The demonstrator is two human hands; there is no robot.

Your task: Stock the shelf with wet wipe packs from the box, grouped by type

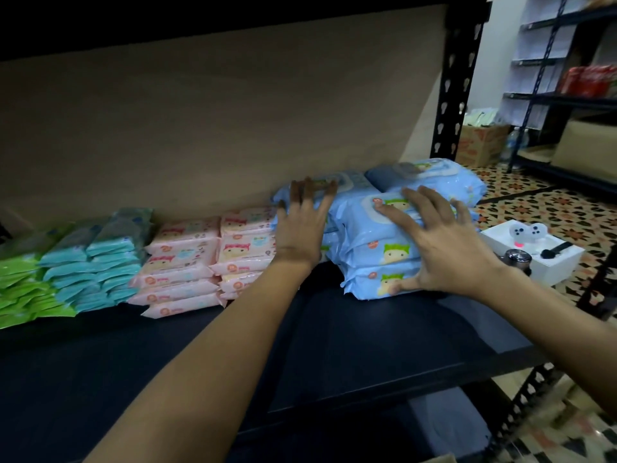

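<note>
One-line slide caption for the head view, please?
Both open hands, left and right, press stacked blue wet wipe packs on the black shelf.

Blue wet wipe packs (377, 248) are wrapped in glossy, crinkled plastic film, as are the pink packs (187, 262), the teal packs (96, 265) and the green packs (23, 289). The shelf board (233, 355) is finished matt and dark; its upright (457, 85) is perforated black-painted metal. The backing panel (217, 105) appears smooth and matt.

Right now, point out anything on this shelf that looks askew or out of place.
The front blue packs sit angled and further forward than the other stacks; both hands, left hand and right hand, press on the blue stacks. The groups are unmixed.
</note>
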